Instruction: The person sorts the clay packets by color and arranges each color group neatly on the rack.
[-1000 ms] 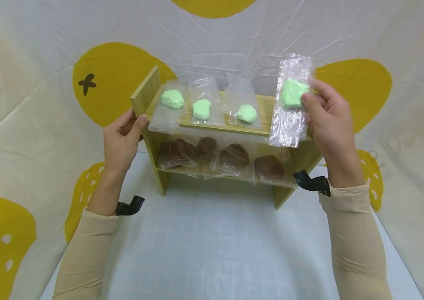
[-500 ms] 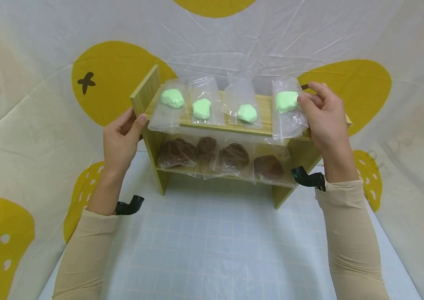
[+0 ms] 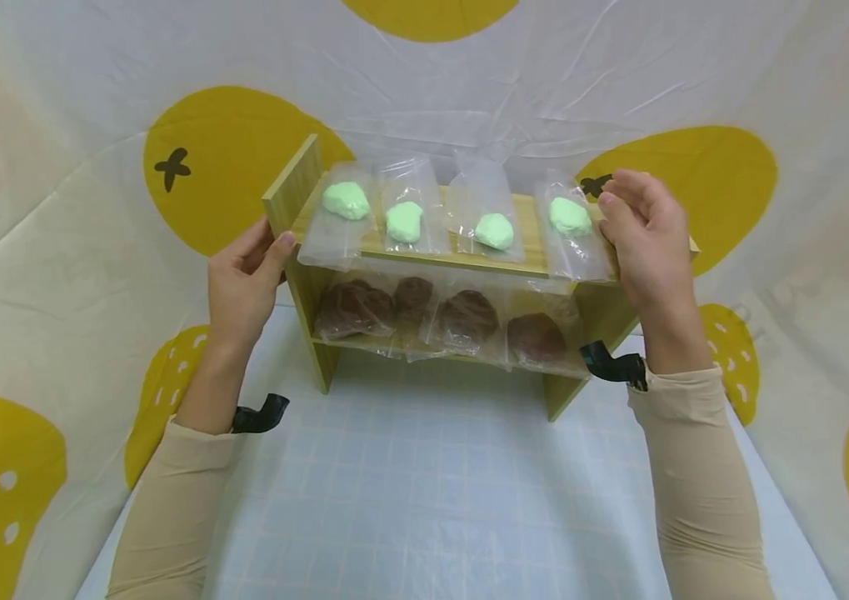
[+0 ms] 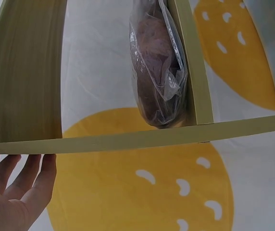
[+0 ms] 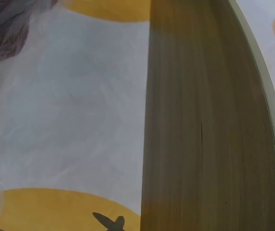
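Observation:
A small wooden shelf rack (image 3: 424, 260) has two levels. Several clear bags with light green lumps lie in a row on its top board. My left hand (image 3: 242, 279) grips the rack's left end, thumb at the board's front corner; in the left wrist view its fingers (image 4: 43, 180) touch the side panel (image 4: 104, 143). My right hand (image 3: 649, 233) is over the top board's right end, thumb and forefinger apart, holding nothing. Just left of it lies the rightmost bag, with its green lump (image 3: 570, 217). In the right wrist view this hand is almost wholly out of frame.
The lower board bears several bagged brown lumps (image 3: 466, 315), one bag (image 4: 156, 72) close in the left wrist view. A raised left end panel (image 3: 292, 179) stands above the top board. Under the rack is a pale blue checked cloth (image 3: 424, 483); a patterned white sheet (image 3: 439, 83) hangs behind.
My right hand has lowered a bagged green lump onto the top board's right end and let go of it. The left hand has stayed on the rack's left end.

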`<state>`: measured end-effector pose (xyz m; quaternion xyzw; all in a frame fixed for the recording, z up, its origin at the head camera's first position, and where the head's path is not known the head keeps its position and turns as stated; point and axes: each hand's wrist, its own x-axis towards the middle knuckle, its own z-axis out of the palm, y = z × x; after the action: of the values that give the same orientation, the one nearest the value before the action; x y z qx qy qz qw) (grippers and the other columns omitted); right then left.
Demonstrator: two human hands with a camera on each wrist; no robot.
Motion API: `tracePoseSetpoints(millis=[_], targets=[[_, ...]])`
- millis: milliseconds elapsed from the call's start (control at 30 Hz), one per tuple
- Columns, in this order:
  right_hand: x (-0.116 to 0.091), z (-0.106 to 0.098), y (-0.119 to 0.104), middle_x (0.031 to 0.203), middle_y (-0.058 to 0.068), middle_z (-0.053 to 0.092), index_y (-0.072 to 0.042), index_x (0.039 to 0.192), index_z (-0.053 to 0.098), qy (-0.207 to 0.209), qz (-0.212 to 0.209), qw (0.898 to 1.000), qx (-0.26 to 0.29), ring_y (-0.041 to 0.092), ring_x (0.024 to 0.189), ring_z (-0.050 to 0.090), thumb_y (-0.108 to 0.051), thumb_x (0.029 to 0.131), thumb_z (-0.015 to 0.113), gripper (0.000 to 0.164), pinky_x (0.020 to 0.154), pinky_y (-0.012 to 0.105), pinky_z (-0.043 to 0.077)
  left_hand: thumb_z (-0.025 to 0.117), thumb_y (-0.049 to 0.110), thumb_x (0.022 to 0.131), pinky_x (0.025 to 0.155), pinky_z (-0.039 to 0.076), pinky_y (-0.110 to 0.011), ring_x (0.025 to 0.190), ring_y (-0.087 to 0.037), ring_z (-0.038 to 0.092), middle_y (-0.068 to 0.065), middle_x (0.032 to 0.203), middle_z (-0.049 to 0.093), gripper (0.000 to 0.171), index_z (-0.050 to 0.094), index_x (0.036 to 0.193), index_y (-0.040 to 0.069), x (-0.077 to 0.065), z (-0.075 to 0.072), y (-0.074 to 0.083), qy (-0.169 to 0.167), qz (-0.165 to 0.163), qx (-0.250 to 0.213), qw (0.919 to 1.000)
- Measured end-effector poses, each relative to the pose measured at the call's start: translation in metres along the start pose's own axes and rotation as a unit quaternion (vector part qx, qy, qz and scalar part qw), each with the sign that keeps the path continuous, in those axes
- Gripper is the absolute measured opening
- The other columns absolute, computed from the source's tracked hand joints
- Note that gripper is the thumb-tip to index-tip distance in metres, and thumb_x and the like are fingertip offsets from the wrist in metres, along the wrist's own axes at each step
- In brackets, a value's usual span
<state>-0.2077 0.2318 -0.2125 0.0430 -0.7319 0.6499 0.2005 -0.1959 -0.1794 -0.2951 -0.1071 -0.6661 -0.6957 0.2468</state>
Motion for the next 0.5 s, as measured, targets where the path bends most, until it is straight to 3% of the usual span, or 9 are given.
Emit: tracePoseSetpoints(millis=[333,500], targets=[[-0.0026,-0.0015,0.0021,0.134,0.013,0.053,-0.002,0.141,0.052,-0.002,-0.009,0.999,0.044,0.026,0.126,0.048,-0.011,0.099,0.061,0.044,0.108,0.038,0.041,0.073,0.019,0.093,0.082,0.057,-0.027,0.113,-0.022,0.064,-0.009,0.133,0.063,0.043,0.064,0.136,0.022,-0.0015,0.0001,-0.0005,-0.002,-0.005,0.011,0.9999],[-0.0017,-0.0022,0.0013,0.141,0.015,0.047,-0.004,0.150,0.041,-0.005,-0.009,0.996,0.086,0.026,0.127,0.047,-0.011,0.100,0.059,0.053,0.109,0.034,0.041,0.073,0.018,0.093,0.082,0.057,-0.026,0.112,-0.022,0.065,-0.009,0.133,0.064,0.043,0.064,0.136,0.021,-0.0013,-0.0005,0.0013,0.002,-0.006,0.009,0.9999]])
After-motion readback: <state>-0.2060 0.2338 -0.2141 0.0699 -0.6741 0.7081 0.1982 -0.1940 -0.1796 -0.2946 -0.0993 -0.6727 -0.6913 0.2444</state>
